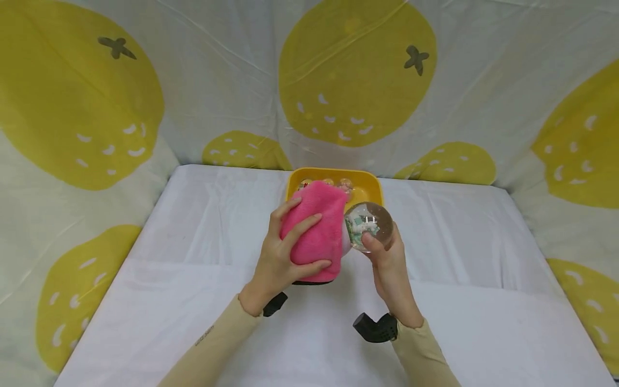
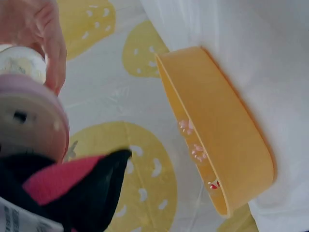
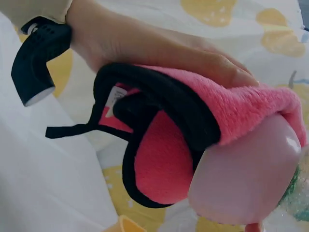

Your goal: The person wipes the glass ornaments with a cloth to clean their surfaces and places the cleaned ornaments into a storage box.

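Note:
A pink fleece cloth (image 1: 316,231) with black trim is gripped by my left hand (image 1: 278,250), its fingers spread and bent over the fabric. My right hand (image 1: 389,266) holds a snow globe (image 1: 372,220) tilted on its side, the thumb on the clear ball. Small white and green figures show inside the ball. The globe's pale pink base (image 3: 246,169) faces left and meets the cloth in the right wrist view. In the left wrist view, a small dark spot marks the underside of the base (image 2: 31,123). The cloth's folds hide part of the base.
Behind the hands, a yellow tray (image 1: 372,184) stands on the white-covered table (image 1: 464,231), near its back edge. Several small clear balls with coloured bits (image 2: 198,152) lie in it. A white curtain with yellow fruit prints (image 1: 358,70) surrounds the table's back and sides.

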Demonstrator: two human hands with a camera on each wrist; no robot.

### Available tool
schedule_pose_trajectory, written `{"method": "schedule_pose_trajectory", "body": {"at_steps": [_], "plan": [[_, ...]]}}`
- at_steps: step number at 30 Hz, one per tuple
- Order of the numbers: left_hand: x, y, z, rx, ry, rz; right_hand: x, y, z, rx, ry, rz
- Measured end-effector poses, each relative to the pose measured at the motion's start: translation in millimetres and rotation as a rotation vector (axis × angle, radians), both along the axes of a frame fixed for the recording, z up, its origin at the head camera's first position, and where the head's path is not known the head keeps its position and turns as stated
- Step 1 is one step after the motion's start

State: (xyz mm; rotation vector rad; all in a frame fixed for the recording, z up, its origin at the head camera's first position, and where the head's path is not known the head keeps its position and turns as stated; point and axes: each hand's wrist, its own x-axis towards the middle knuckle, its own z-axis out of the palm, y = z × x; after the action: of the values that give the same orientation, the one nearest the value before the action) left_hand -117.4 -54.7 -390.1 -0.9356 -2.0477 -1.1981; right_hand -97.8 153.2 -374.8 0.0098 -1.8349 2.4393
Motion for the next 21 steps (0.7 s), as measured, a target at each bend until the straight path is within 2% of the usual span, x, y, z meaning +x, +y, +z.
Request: {"method": "schedule_pose_trajectory", "body": {"at_steps": [6, 13, 15, 21], "plan": [[-1.2, -5.0, 4.6, -0.042, -0.109, -0.045, -0.3, 6.8, 2.6, 0.039, 0.101, 0.027], [3.9, 0.4, 4.0, -0.103, -0.204, 0.012, 1.5, 8.0, 0.5, 0.206, 0.222, 0.009], [5.4, -0.8, 2.8, -0.122, -0.212, 0.023, 0.5, 9.1, 0.4, 0.202, 0.228, 0.004], [4.2, -7.1, 2.2, -0.166, -0.204, -0.005, -3.9, 14.1, 2.2, 0.081, 0.199, 0.044]]}}
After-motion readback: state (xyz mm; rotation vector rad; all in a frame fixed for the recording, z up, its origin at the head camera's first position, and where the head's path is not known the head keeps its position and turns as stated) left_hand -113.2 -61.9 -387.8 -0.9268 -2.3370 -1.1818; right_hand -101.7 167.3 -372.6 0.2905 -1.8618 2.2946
